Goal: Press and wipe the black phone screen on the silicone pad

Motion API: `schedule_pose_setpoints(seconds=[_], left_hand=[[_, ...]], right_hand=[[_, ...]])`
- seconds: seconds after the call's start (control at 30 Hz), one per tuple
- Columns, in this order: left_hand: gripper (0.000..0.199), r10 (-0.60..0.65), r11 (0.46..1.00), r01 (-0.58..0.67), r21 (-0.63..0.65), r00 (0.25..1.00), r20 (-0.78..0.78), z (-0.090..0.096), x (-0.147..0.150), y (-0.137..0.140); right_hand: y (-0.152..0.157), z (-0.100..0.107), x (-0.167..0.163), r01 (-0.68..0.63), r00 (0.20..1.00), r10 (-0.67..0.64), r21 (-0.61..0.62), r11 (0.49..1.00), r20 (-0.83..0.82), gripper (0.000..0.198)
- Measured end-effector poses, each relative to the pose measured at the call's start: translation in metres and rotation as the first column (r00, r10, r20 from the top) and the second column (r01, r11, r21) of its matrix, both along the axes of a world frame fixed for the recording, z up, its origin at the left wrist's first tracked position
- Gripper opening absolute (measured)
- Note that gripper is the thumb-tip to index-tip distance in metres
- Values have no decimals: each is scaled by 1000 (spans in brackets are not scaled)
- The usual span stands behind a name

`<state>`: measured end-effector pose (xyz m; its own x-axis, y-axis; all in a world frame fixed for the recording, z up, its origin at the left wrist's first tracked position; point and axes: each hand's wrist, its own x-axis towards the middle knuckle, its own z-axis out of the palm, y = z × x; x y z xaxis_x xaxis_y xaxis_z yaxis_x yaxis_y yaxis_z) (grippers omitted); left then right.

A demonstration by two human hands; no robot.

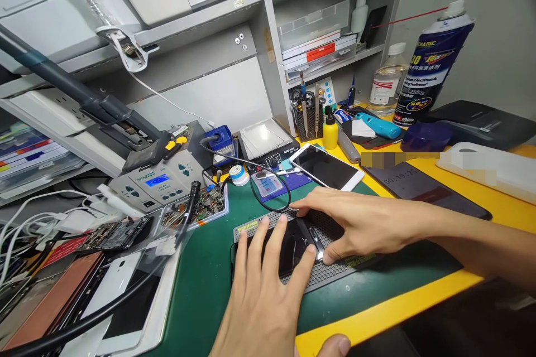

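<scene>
A black phone (293, 248) with a glossy screen lies on a grey perforated mat (330, 279). Over its left part my left hand (268, 290) is spread flat, fingertips on the phone and fingers apart. My right hand (360, 223) spans the phone's right end, thumb at the near corner and forefinger at the far corner. Between that thumb and forefinger a narrow shiny strip (317, 241) shows; whether it belongs to the phone I cannot tell. My other right fingers are mostly hidden behind the hand.
Behind the green mat (201, 290) lie a white phone (326, 166) and a black cable loop (268, 210). A dark phone showing a timer (427, 189) is at right, below a spray can (433, 70). At left are a soldering station (161, 178) and several phone parts (125, 301).
</scene>
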<state>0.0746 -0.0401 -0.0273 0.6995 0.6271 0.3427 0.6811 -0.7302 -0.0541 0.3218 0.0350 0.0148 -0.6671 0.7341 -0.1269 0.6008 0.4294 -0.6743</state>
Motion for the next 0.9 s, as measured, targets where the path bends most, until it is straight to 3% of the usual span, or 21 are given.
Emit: schedule_pose_setpoints(seconds=[0.2,0.43,0.73,0.9], left_hand=[[65,84,996,-86,26,994,68,-8,-1,-8],[67,150,987,-153,48,987,61,-17,-16,-17],[67,121,988,-127,87,990,73,-26,-14,-22],[54,102,986,-118,116,985,136,-24,2,-19]], right_hand=[[1,0,-1,12,1000,-12,-18,1000,19,84],[1,-3,1,11,1000,-10,-20,1000,4,81],[1,-3,0,20,1000,-20,-30,999,-6,84],[1,-2,0,13,1000,-13,-26,1000,11,83]])
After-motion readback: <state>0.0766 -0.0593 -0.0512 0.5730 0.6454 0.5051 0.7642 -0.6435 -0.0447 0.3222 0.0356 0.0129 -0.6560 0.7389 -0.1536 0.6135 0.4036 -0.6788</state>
